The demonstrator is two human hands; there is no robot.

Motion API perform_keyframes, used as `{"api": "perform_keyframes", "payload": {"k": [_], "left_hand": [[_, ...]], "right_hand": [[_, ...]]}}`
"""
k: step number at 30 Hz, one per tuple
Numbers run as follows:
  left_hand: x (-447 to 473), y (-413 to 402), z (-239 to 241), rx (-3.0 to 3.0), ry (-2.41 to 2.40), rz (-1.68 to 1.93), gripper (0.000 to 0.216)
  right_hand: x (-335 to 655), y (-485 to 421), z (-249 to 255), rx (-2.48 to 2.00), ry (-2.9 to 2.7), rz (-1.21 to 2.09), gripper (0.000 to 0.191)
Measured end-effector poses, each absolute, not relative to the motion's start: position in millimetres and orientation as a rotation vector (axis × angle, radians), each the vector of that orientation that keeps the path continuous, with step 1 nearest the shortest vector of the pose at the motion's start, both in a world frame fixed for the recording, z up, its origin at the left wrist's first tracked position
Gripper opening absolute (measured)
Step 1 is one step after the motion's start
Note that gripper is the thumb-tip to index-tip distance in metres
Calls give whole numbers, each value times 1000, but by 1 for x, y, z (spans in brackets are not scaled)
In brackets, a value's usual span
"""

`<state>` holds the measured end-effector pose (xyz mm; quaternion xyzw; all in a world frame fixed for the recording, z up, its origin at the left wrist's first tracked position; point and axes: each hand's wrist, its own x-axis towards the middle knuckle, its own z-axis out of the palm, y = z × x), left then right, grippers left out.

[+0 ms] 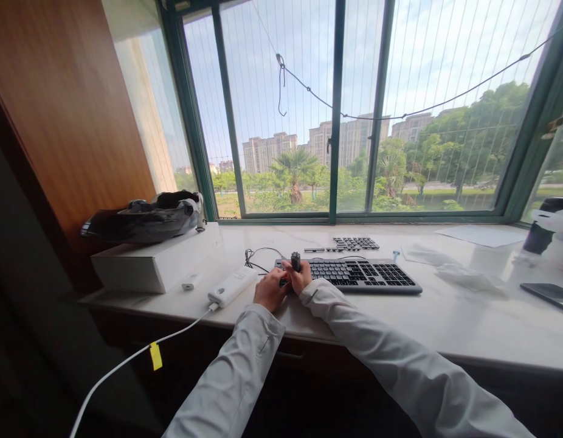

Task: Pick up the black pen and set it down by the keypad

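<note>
A dark keyboard (359,275) lies on the white window counter (400,322). At its left end my right hand (300,277) grips a small dark tool (295,261) that stands upright over the keys. Beside it, my left hand (270,289) rests against the keyboard's left edge, fingers curled; what they hold is hidden. Several loose black keycaps (354,243) sit in rows behind the keyboard, nearer the window.
A white power bank (233,286) with a white cable (140,356) lies left of my hands. A white box (156,261) carries a black bag (145,219). Crumpled wipes (468,277), paper (480,235) and a phone (546,295) lie right.
</note>
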<state>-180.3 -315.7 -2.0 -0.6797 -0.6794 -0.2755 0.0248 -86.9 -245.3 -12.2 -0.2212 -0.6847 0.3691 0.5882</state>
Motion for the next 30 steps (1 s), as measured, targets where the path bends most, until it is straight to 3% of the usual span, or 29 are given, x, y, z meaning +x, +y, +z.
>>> {"api": "perform_keyframes", "payload": {"k": [7, 18, 23, 30], "left_hand": [[-180, -318, -3, -2078, -1964, -954, 22], [-185, -314, -5, -1874, -1950, -1276, 11], [-186, -313, -6, -1883, -1889, -1333, 11], [-181, -316, -3, -1958, -1870, -1255, 15]], "right_hand": [[-69, -229, 2, -497, -1417, 916, 50], [-34, -218, 19, -775, -1760, 16, 51], [5, -215, 39, -837, -2171, -353, 28], [79, -179, 28, -1408, -2038, -502, 36]]}}
